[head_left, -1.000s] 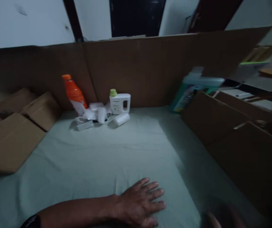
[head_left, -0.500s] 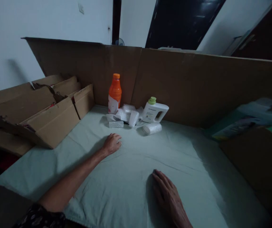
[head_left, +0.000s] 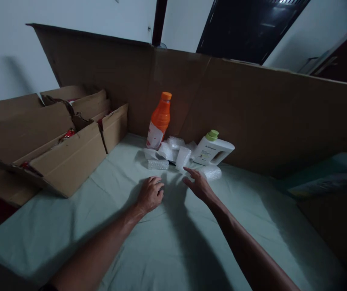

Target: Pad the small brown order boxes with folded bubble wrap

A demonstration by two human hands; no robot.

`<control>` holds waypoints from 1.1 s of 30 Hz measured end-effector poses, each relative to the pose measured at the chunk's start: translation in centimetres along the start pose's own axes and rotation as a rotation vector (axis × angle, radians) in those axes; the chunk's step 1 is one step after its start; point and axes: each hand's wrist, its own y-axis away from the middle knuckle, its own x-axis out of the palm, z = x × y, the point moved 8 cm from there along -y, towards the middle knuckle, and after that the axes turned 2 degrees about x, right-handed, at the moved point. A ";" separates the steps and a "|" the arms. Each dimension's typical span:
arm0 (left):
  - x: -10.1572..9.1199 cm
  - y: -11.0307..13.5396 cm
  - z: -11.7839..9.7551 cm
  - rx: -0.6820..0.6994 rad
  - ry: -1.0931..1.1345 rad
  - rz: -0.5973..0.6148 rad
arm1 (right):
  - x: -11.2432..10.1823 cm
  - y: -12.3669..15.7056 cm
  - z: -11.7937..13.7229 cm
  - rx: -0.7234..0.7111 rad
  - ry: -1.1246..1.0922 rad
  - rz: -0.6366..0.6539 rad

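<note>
This looks like a reach: the right hand point(head_left: 200, 185), thumb and fingers apart, is near the bubble-wrapped packets point(head_left: 183, 157) beside the orange bottle point(head_left: 161, 115); the left hand point(head_left: 151, 194) is loosely curled, its hold unclear. Grasping a packet would call for fingers around its sides.

Only illegible print on the white bottle point(head_left: 209, 151) and the orange bottle point(head_left: 162, 116).
</note>
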 end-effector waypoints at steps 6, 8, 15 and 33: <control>0.1 -0.1 0.2 0.007 0.017 -0.018 | 0.2 -2.3 -0.8 0.079 0.014 -0.090; 0.2 -0.1 0.3 0.003 0.025 -0.020 | -1.0 -1.1 -2.0 0.093 0.018 -0.130; 0.2 -0.1 0.3 -0.009 0.033 -0.015 | -5.3 3.8 -2.6 0.115 0.318 -0.167; 0.0 -0.3 0.2 -0.021 0.020 0.000 | 5.6 -8.1 5.3 -0.297 0.175 0.155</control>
